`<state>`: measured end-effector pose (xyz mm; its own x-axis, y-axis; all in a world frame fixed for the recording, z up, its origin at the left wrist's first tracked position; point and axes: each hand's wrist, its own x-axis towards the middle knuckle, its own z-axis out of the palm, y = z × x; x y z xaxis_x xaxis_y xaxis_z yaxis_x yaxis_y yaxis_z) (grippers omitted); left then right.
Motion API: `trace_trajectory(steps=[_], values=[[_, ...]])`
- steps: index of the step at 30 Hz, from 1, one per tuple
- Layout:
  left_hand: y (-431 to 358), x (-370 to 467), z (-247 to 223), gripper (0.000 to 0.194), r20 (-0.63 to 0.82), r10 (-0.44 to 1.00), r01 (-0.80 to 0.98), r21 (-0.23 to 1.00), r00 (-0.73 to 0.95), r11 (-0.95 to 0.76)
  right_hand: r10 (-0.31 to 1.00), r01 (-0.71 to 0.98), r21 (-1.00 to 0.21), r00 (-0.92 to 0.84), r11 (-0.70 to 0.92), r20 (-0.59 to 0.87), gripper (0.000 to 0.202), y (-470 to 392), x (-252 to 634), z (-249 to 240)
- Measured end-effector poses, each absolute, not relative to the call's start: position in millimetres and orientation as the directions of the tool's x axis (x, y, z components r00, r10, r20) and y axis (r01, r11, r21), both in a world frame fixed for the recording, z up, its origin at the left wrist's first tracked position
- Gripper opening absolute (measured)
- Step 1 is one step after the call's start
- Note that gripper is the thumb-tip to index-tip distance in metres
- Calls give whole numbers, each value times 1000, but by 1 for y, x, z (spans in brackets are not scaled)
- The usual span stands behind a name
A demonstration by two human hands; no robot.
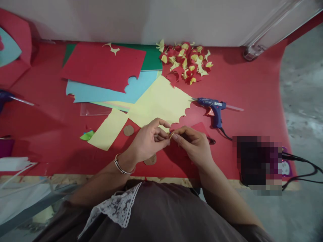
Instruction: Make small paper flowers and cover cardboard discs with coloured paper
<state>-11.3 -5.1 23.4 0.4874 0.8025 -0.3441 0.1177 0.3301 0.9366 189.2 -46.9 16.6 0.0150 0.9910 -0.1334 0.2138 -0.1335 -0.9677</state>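
My right hand [195, 144] pinches a small yellow piece [171, 135] between thumb and finger, above the red tabletop [254, 111]. My left hand [148, 143] curls half-open beside it; whether it grips too, I cannot tell. Probably paper: light, easily creased or torn, best held lightly by its edges.

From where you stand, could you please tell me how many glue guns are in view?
2. One blue glue gun lies beyond the right hand; a second glue gun shows partly at the left edge. The pixelated patch at right could hide another.
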Motion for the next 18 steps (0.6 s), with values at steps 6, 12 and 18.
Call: trace_trajectory(steps=[6,12,18], values=[[-6,-10,26,37,-311,818,149,950,484,273,991,210,-969,16,-130,-129,22,-48,188,16],[-5,-10,28,35,-297,848,126,955,438,269,994,209,-971,23,-113,-111,23,-49,188,16],[-9,-11,25,32,-229,895,110,973,384,202,998,229,-971,20,-67,-64,19,-53,184,16]])
